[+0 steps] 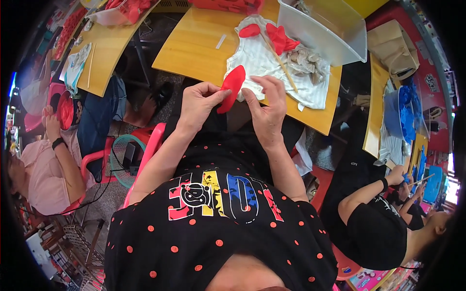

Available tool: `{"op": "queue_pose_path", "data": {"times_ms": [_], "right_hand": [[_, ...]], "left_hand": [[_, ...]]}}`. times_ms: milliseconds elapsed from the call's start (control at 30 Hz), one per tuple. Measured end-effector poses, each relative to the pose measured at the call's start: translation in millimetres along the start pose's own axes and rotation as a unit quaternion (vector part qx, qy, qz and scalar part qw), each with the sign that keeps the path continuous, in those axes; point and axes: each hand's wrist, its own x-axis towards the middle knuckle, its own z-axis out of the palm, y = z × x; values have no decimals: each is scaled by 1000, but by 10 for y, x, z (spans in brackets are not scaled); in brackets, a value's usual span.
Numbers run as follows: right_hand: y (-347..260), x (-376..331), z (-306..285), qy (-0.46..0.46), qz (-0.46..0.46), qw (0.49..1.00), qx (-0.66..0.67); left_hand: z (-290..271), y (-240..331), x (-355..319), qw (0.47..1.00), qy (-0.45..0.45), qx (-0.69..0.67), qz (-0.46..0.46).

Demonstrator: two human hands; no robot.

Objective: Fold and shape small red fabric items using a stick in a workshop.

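Observation:
Over the near edge of the table, my left hand (204, 103) pinches a soft red oval piece (235, 83) between thumb and fingertips; its exact kind I cannot make out. Just to the right of it, my right hand (268, 104) is raised with thumb and fingers apart, holding nothing that shows. Beyond my hands a white ribbed tank top (252, 54) lies spread as a cloth. On it rest a smaller red oval piece (249, 30), a crumpled red piece (280, 40), a thin wooden stick (285, 69) and a crumpled beige bundle (307, 63).
My yellow wooden table (194, 46) carries a clear plastic bin (330, 36) at the back right and a red basket (228, 5) at the far edge. A green mesh basket (127, 160) stands left of my chair. Co-workers sit on both sides; a blue tub (399, 114) is at the right.

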Motion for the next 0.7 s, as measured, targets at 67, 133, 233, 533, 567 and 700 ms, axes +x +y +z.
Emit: {"op": "queue_pose_path", "data": {"times_ms": [67, 133, 233, 533, 567, 700], "right_hand": [[26, -24, 9, -85, 8, 996, 8], [-32, -54, 36, -130, 69, 989, 27], [36, -93, 96, -203, 168, 955, 138], [-332, -271, 7, -258, 90, 953, 127], [-373, -291, 18, -234, 68, 966, 86], [-386, -297, 34, -202, 5, 979, 28]], "left_hand": [[-12, 1, -24, 1000, -3, -12, -8], [-28, -16, -91, 1000, -3, 12, 22], [-100, -2, -197, 994, -16, 61, 91], [-314, 136, -537, 991, -84, 36, 100], [-339, 118, -544, 990, -82, 35, 111], [-370, 19, -515, 990, -57, -121, 37]]}}
